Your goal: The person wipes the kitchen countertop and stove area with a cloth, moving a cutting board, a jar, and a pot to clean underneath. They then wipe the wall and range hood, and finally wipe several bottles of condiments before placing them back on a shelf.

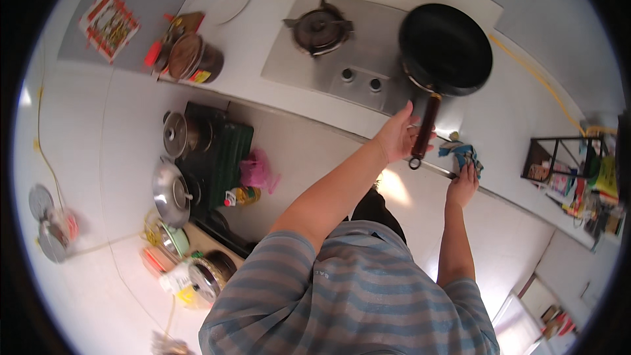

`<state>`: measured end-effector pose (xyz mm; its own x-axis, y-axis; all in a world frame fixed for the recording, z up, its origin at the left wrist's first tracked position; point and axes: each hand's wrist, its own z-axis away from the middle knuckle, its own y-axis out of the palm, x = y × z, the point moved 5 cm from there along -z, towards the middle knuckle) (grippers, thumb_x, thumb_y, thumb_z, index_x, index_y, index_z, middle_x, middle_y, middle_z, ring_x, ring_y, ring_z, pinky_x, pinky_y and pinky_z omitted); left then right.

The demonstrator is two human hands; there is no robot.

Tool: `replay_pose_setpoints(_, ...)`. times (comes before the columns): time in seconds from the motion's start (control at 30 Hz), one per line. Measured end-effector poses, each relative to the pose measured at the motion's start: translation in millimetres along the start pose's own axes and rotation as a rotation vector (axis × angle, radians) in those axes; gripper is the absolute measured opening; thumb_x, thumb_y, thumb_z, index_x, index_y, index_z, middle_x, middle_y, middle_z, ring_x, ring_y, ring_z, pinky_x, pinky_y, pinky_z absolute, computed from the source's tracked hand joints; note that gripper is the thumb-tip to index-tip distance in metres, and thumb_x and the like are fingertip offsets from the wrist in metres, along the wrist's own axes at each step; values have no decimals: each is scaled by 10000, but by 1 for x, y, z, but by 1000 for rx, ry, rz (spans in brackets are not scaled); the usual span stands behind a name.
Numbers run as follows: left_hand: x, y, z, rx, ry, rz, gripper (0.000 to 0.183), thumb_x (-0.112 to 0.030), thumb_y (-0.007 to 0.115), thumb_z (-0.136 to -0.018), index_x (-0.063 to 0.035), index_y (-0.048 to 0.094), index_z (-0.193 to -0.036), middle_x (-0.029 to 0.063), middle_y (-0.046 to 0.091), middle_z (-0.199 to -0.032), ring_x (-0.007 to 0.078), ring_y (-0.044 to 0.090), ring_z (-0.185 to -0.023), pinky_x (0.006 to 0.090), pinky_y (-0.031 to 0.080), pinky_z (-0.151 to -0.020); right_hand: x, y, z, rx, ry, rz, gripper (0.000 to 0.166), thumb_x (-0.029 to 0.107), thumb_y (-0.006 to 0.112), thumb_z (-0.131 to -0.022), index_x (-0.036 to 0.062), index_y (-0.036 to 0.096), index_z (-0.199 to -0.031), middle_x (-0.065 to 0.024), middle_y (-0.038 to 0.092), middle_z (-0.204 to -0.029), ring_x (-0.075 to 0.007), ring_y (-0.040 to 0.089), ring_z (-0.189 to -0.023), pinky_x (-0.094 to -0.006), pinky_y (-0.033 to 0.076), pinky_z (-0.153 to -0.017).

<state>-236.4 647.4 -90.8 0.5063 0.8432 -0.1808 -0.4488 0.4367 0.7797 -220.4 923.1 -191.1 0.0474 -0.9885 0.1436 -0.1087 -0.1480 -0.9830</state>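
Observation:
A black frying pan (446, 49) covers the right side of the steel gas cooktop (305, 76), hiding whatever lies under it. Its dark reddish-brown handle (427, 125) points back towards me. My left hand (400, 135) is at this handle, fingers passing beneath it and showing on the far side, thumb apart from it. Whether the pan rests on the stove or is raised cannot be told. My right hand (463, 185) presses on a crumpled blue patterned cloth (461, 153) at the counter's front edge, right of the handle.
The left burner (320, 29) is bare. Further left stand a brown-lidded jar (192, 56) and a white plate (231, 5). A black rack (562, 155) with packets occupies the right counter. Pots (180, 133), an oil bottle (244, 195) and a pink bag (256, 170) are at left.

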Motion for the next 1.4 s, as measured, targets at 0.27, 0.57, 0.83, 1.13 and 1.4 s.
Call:
replay_pose_setpoints(0.27,30,-163,155,-188,91,131,567,-441,445,-996,-13,402,-1365,161,516,-1349,295,543,-1192,443,454,-994,93,33,6,66,-46,60,416,97,582,-751,35,640,-1158,-165,577,-1315,-285,562,-1181,-412,402,-980)
replay_pose_setpoints(0.57,95,-314,334,-249,398,418,491,-426,498,-978,-50,495,-1294,129,612,-1237,271,590,-1125,434,467,-982,378,45,80,1004,-128,-778,287,144,524,-927,67,645,-1174,-101,648,-1182,-258,625,-1069,-414,536,-815)
replay_pose_setpoints(0.83,84,-409,481,-528,772,567,854,-579,638,-845,-221,241,-1510,91,163,-1578,316,215,-1429,575,381,-1020,567,22,298,1256,-520,-909,348,0,535,-868,-26,598,-1209,-77,650,-1124,-145,623,-974,-279,496,-865)
replay_pose_setpoints(1.13,144,-515,559,-555,1141,1168,605,-509,635,-871,-119,498,-1313,114,513,-1304,300,467,-1213,539,399,-998,639,-58,551,1493,-1667,-559,365,57,592,-790,20,636,-1151,-137,625,-1120,-255,597,-1027,-338,471,-891)
replay_pose_setpoints(1.4,247,-553,628,-680,1302,1479,536,-559,562,-902,-50,629,-1058,139,666,-1007,291,646,-921,460,506,-858,685,-49,656,1915,-1963,-351,320,213,606,-938,31,621,-1200,-82,649,-1124,-172,636,-976,-288,507,-811)
